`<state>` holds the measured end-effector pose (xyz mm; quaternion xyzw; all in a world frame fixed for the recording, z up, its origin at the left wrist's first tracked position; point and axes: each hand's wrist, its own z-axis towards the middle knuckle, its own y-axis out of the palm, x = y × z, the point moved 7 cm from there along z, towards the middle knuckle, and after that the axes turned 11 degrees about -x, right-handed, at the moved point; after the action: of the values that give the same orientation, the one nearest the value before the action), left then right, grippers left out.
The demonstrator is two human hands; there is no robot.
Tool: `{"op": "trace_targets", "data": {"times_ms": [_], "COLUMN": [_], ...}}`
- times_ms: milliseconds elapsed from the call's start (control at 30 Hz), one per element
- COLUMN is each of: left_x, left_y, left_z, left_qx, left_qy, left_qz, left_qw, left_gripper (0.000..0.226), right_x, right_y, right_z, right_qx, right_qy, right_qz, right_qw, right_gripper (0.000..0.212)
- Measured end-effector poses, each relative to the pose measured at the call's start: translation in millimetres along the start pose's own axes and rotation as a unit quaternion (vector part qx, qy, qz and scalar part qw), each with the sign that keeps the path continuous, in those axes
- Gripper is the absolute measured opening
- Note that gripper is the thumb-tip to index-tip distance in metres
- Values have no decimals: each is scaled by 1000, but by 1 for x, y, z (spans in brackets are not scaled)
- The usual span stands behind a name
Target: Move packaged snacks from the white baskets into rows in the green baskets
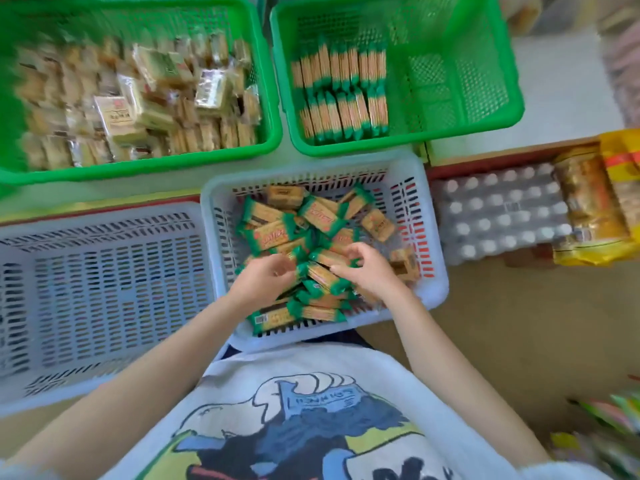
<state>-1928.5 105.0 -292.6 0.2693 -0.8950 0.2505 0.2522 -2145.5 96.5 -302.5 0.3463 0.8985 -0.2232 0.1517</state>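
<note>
Printed white shirt [294, 410] lowest in view. Both hands down in white basket [429, 237] of green-ended snack packets [273, 233]: left hand [266, 282] fingers curled round packets, right hand [367, 271] fingers curled, pinching one. Beyond, right green basket [485, 98] with two packet rows [341, 93]; left green basket [263, 98] heaped. Empty white basket [104, 289] left; wrapped bottles [498, 209] right.

Two far baskets [485, 109] bright green; near baskets [426, 216] white, slotted. Snack packs [322, 216] — tan with green ends. Shirt [311, 410] white — blue, yellow and black print.
</note>
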Motion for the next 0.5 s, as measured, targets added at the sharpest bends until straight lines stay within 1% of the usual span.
{"op": "trace_targets", "data": {"times_ms": [33,67,100,133,200,300,367,433,500], "left_x": [1,2,3,4,4,5,2,0,-1], "left_y": [3,5,5,6,5,3,-1,-4,-6], "left_z": [2,3,3,3,2,0,-2,-4,-9], "left_qx": [0,2,5,5,3,-1,3,10,15], "left_qy": [3,4,3,-1,-5,-2,-2,0,3], "left_qz": [17,32,45,54,65,73,81,86,80], "left_qw": [1000,999,999,999,998,997,997,996,997], "left_gripper": [25,25,25,26,27,28,27,26,24], "right_x": [4,4,2,0,-1,3,4,3,4], "right_y": [10,18,23,24,22,18,16,10,2], "right_z": [2,3,3,4,10,20,21,20,18], "right_qx": [-18,-25,-22,-18,-23,-62,-79,-49,7], "right_qy": [-1,-4,-6,-4,1,4,5,-3,3], "right_qz": [-48,-109,-159,-185,-172,-150,-141,-115,-89], "right_qw": [999,994,987,983,985,987,987,992,996], "right_gripper": [75,86,93,96,100,100,93,78,70]}}
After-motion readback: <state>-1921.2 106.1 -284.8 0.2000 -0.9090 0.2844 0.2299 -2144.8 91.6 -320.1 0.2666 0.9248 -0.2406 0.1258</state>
